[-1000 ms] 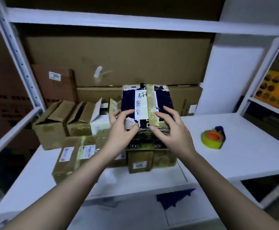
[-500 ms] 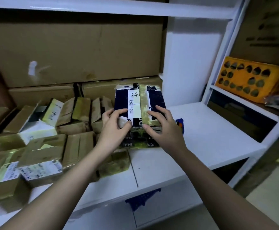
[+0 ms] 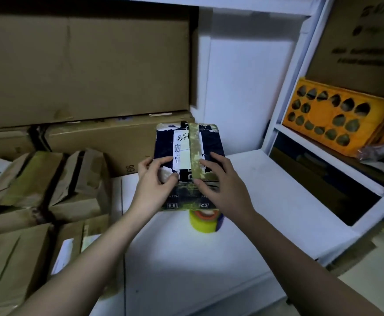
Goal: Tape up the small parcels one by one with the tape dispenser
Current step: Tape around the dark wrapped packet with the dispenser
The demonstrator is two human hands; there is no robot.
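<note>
Both hands, left [image 3: 156, 179] & right [image 3: 223, 181], grip dark parcel [image 3: 187, 160] above tape dispenser [image 3: 205, 221] on white shelf [image 3: 266, 224], brown boxes [image 3: 56, 185] on left.

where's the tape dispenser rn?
Head view, centre: the tape dispenser sits on the white shelf, partly hidden under the dark parcel, near the right hand.

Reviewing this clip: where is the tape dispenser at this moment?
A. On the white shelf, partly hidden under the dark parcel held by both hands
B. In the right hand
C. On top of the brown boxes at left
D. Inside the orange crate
A: the tape dispenser sits on the white shelf just below the dark parcel, which the left hand and right hand both grip.
</note>
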